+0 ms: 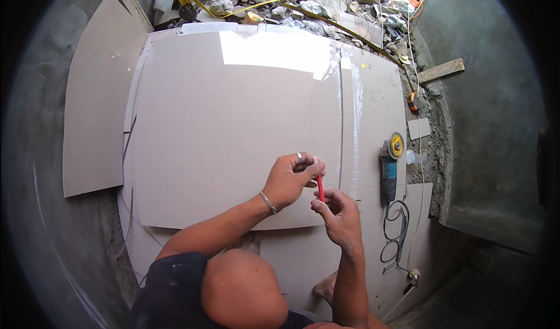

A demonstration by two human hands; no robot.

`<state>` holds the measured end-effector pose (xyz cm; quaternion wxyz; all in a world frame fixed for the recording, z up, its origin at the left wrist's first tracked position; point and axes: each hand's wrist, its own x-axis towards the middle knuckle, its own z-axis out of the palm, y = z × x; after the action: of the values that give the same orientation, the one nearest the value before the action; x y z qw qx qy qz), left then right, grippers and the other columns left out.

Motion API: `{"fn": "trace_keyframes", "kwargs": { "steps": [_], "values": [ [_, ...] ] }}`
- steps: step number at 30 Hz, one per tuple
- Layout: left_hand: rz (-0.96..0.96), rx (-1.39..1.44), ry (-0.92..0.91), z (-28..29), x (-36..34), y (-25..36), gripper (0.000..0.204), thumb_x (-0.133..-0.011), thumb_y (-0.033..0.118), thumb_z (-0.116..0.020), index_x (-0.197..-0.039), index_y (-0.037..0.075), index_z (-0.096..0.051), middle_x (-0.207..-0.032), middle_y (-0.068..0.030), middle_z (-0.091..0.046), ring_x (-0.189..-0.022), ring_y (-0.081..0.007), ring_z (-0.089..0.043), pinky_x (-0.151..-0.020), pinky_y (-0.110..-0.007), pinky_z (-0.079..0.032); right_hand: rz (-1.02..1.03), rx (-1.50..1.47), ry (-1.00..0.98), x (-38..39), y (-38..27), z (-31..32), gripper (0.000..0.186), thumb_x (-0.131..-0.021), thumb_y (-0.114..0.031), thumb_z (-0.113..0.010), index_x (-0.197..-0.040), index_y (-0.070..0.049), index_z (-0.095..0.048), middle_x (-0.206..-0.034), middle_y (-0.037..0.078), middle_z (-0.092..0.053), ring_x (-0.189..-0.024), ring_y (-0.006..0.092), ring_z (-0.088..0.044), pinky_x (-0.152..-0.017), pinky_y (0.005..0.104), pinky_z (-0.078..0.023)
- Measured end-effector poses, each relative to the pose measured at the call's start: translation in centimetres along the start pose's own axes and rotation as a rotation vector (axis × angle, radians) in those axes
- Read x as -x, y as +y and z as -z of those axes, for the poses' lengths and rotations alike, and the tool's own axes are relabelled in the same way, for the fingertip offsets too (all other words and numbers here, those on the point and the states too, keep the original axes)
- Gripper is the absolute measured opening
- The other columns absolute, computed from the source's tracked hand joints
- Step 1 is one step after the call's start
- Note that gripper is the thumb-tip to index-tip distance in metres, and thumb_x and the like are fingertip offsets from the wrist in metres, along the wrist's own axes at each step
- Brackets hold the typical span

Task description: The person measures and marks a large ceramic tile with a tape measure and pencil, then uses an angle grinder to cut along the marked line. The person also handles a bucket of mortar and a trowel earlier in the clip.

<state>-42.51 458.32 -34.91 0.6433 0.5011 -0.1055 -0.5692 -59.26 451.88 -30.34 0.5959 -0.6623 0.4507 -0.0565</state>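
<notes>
A slim red pen-shaped stick (321, 189) is held between my two hands over the large beige tile (233, 125). My left hand (290, 180), with a ring and a bracelet, has its fingertips pinched at the stick's upper end. Below it, my right hand (339, 215) grips the lower end between thumb and fingers. The stick's tip is hidden by my left fingers. Both hands are near the tile's front right part. On the right lies an angle grinder (389, 171) with a yellow disc and a dark cord.
A narrow tile strip (348, 130) lies along the large tile's right side. Another tile (96, 107) leans at the left wall. Rubble (315, 5) covers the far end. A tape measure (413, 101), a wood piece (441, 71) and a pale cable (421, 200) lie right.
</notes>
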Motion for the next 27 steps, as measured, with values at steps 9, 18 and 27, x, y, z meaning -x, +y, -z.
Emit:
{"fn": "trace_keyframes", "kwargs": {
  "steps": [9,18,27],
  "values": [
    [-0.02,0.138,0.139,2.5,1.7,1.3,0.029,-0.106,0.027,-0.069,-0.116,0.0,-0.067,-0.101,-0.0107,-0.072,-0.096,-0.0206,-0.072,-0.092,-0.04,-0.061,0.162,0.256,-0.181,-1.1,-2.2,-1.7,0.023,-0.101,-0.017,-0.067,-0.108,0.005,-0.07,-0.084,0.012,-0.075,-0.08,0.0173,-0.072,-0.08,0.0327,-0.056],
    [0.003,-0.004,0.161,1.4,2.0,-0.7,0.04,-0.108,0.034,-0.062,-0.127,-0.002,-0.066,-0.11,-0.0129,-0.073,-0.099,-0.0198,-0.07,-0.096,-0.036,-0.056,-0.02,0.154,-0.087,-2.6,1.7,3.0,0.02,-0.103,-0.018,-0.061,-0.106,0.001,-0.068,-0.086,0.012,-0.077,-0.078,0.0232,-0.073,-0.077,0.0367,-0.055],
    [-0.043,-0.313,-0.2,2.2,2.4,-1.3,0.028,-0.107,0.026,-0.06,-0.108,-0.001,-0.069,-0.099,-0.0138,-0.075,-0.097,-0.0224,-0.072,-0.098,-0.039,-0.054,-0.571,0.786,0.286,-1.6,20.1,18.5,0.015,-0.087,-0.015,-0.074,-0.09,0.0,-0.074,-0.079,0.015,-0.076,-0.076,0.0262,-0.074,-0.071,0.0416,-0.056]
  ]
}}
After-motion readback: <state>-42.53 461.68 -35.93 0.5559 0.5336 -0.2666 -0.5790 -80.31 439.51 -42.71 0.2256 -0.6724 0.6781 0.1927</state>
